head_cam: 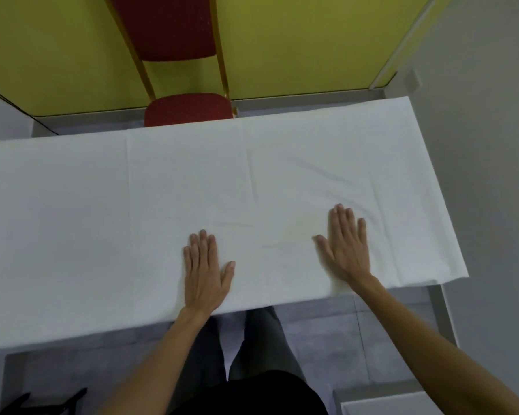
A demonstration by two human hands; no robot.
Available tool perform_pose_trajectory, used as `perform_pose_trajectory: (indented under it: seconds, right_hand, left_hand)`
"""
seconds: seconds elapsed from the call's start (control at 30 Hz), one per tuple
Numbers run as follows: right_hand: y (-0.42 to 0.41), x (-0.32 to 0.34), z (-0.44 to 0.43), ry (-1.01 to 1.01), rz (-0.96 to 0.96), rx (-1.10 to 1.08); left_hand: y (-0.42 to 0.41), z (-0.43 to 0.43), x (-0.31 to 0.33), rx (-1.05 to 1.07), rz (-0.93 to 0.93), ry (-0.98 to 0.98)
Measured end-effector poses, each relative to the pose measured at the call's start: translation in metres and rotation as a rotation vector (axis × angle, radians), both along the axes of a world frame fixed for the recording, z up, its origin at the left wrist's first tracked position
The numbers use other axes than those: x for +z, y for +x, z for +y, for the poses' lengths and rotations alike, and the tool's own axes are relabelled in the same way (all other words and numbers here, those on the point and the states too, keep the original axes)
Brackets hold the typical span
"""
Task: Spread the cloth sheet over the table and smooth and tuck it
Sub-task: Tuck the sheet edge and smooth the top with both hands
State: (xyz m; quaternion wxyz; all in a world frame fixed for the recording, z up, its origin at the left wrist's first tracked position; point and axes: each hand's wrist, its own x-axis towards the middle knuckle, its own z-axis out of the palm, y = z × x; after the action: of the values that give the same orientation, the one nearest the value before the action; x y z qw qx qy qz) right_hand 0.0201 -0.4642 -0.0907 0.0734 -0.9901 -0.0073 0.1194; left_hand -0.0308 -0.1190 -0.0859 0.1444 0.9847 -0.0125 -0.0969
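A white cloth sheet lies spread over the whole table top, hiding the table beneath it. Fold creases run across it, and a few wrinkles sit at the right end. My left hand lies flat on the cloth near the front edge, fingers straight and together. My right hand presses flat on the cloth further right, fingers straight and thumb out. Neither hand grips the fabric. The cloth's right end juts slightly past the front right corner.
A red padded chair with a gold frame stands behind the table's far edge, against a yellow wall. A grey wall closes the right side. My legs stand on grey floor tiles. A black object lies at the bottom left.
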Motion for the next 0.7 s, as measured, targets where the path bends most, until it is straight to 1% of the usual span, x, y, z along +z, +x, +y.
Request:
perform_pose_trajectory:
  seconds: [0.1, 0.17, 0.2, 0.23, 0.3, 0.37, 0.43, 0.53, 0.7]
  right_hand:
    - [0.011, 0.004, -0.028, 0.022, -0.003, -0.152]
    - [0.017, 0.01, -0.027, 0.059, -0.012, -0.26]
    - [0.019, 0.015, -0.016, 0.089, -0.022, -0.266]
    - [0.02, 0.018, 0.0, 0.112, -0.042, -0.223]
    - [0.015, 0.019, 0.042, 0.141, -0.083, -0.049]
    - [0.008, 0.011, 0.081, 0.167, -0.078, 0.095]
    - [0.007, 0.003, 0.097, 0.144, -0.065, 0.151]
    - [0.011, -0.002, 0.072, 0.052, -0.057, 0.129]
    - [0.027, 0.002, -0.012, -0.009, -0.029, -0.12]
  left_hand:
    - [0.007, -0.008, 0.001, -0.059, -0.011, -0.019]
    - [0.014, -0.014, 0.005, -0.054, -0.01, -0.047]
    - [0.017, -0.016, 0.007, -0.054, -0.004, -0.061]
    - [0.019, -0.019, 0.009, -0.061, -0.002, -0.069]
    - [0.023, -0.024, 0.008, -0.09, -0.007, -0.067]
    - [0.027, -0.029, 0.004, -0.115, -0.005, -0.047]
    - [0.03, -0.026, -0.001, -0.134, -0.002, -0.012]
    - [0.029, 0.001, -0.006, -0.14, -0.025, 0.042]
    - [0.026, 0.086, -0.009, 0.034, -0.048, 0.086]
